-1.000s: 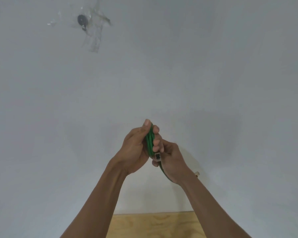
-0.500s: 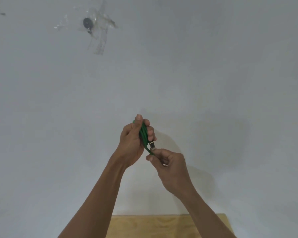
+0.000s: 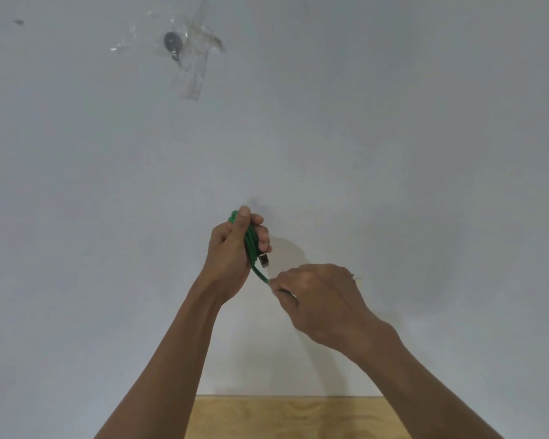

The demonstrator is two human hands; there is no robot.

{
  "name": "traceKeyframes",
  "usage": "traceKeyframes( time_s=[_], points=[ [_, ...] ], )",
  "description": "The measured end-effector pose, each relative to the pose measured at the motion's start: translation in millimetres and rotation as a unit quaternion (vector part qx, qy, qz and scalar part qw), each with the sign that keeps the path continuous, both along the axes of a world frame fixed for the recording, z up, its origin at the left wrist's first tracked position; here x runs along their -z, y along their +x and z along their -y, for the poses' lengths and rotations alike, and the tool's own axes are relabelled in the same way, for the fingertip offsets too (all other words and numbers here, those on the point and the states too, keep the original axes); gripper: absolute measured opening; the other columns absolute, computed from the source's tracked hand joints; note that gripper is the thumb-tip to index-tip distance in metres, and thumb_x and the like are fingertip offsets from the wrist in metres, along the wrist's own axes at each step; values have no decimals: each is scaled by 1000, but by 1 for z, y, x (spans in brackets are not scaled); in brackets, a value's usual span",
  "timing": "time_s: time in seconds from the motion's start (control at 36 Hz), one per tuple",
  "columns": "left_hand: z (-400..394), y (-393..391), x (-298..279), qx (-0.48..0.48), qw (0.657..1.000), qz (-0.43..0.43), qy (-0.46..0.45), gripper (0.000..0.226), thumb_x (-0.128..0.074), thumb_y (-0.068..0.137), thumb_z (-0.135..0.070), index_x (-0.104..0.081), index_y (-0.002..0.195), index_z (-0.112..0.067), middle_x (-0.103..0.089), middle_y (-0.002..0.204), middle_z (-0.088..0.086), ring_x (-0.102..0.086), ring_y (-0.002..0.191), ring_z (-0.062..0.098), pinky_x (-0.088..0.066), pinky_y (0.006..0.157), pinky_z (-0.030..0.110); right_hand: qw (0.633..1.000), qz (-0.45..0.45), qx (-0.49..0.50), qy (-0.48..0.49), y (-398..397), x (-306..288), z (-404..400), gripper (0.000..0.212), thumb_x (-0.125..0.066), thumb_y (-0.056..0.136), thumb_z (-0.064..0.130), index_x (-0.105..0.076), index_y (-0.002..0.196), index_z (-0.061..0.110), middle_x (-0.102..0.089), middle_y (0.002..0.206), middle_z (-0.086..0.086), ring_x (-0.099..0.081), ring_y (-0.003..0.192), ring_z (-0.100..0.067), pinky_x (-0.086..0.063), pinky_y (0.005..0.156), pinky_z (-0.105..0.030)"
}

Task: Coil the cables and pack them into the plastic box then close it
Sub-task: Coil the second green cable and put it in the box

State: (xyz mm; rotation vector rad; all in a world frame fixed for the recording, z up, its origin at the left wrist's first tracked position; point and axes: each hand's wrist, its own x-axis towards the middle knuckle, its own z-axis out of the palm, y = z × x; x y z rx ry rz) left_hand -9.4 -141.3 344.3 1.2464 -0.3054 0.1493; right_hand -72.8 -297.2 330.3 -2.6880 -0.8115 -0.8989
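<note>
Several loops of green cable [image 3: 250, 245] sit clenched in your left hand [image 3: 232, 251]; your right hand [image 3: 314, 296] pinches the tail. Light, springy: hold the bundle's middle.

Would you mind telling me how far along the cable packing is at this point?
Done: most of the green cable is gathered into loops in the left hand, one plug sticking out. In hand: the right hand pinches the loose tail just below the bundle. Left: finishing the coil, packing and closing; no box is in view, only a white wall and a wooden surface.
</note>
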Motion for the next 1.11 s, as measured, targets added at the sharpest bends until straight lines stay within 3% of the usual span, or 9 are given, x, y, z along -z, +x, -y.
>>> traceKeyframes(
  time_s=[0.17, 0.39, 0.47, 0.53, 0.64, 0.75, 0.89, 1.0, 1.11],
  points=[
    [-4, -6, 3, 44, 994, 22, 96, 35, -42, 105, -32, -59, 91, -5, -58, 69, 10, -51, 62, 22, -48, 68, 36, 993, 68, 50, 80, 0, -11, 0, 11, -73, 80, 27, -72, 69, 28, -61, 51, 7, -56, 44, -15, -41, 38, -23],
    [-6, -14, 8, 56, 982, 25, 181, 42, -45, 103, -39, -62, 91, -4, -59, 71, 11, -50, 64, 26, -43, 64, 40, 996, 73, 41, 43, 1, -15, -4, 12, -82, 74, 26, -71, 70, 30, -53, 45, 8, -52, 40, -14, -37, 35, -21],
    [-6, -18, 7, 66, 973, 32, 219, 50, -44, 102, -49, -64, 77, -10, -50, 68, 21, -43, 62, 34, -41, 66, 45, 996, 57, 39, 59, 3, -23, -1, 11, -81, 74, 32, -71, 70, 31, -62, 54, 10, -57, 50, -12, -38, 44, -23],
    [-2, -25, 5, 93, 967, 23, 237, 52, -40, 101, -51, -63, 73, -14, -53, 70, 14, -48, 64, 27, -45, 70, 42, 996, -1, 28, 80, 6, -37, 4, 8, -79, 76, 37, -74, 81, 33, -69, 70, 13, -57, 64, -10, -39, 58, -26],
    [2, -35, 9, 157, 967, -48, 197, 64, -24, 102, -58, -59, 75, -11, -58, 69, 14, -53, 62, 24, -46, 66, 38, 965, -170, -80, 184, 23, -58, 19, 16, -86, 69, 37, -76, 79, 31, -68, 70, 16, -53, 61, -2, -39, 65, -22],
    [10, -47, 13, 245, 958, -139, 52, 72, -22, 96, -69, -51, 69, -9, -43, 52, 8, -37, 43, 18, -38, 51, 30, 900, -248, -166, 317, 37, -56, 28, 12, -86, 72, 17, -77, 79, 15, -72, 69, 8, -59, 59, -3, -46, 61, -16],
    [18, -50, 9, 245, 959, -140, -33, 72, -28, 90, -75, -43, 57, -13, -31, 38, -1, -28, 30, 11, -31, 38, 23, 816, -295, -206, 452, 34, -23, 20, 8, -70, 90, 19, -71, 89, 11, -74, 88, -9, -68, 80, -23, -60, 78, -46],
    [19, -49, 8, 239, 961, -134, -44, 73, -29, 89, -76, -41, 52, -14, -28, 35, -2, -26, 26, 10, -31, 36, 21, 743, -336, -236, 529, 21, -11, 12, 12, -62, 95, 20, -67, 98, 10, -73, 95, -12, -70, 89, -25, -60, 75, -44],
    [20, -46, 8, 226, 964, -129, -63, 73, -31, 92, -72, -42, 51, -13, -29, 34, -1, -29, 26, 12, -31, 36, 22, 782, -247, -192, 539, 20, -4, 3, 7, -67, 93, 15, -68, 99, 12, -72, 78, -5, -69, 77, -19, -59, 74, -41]
  ],
)
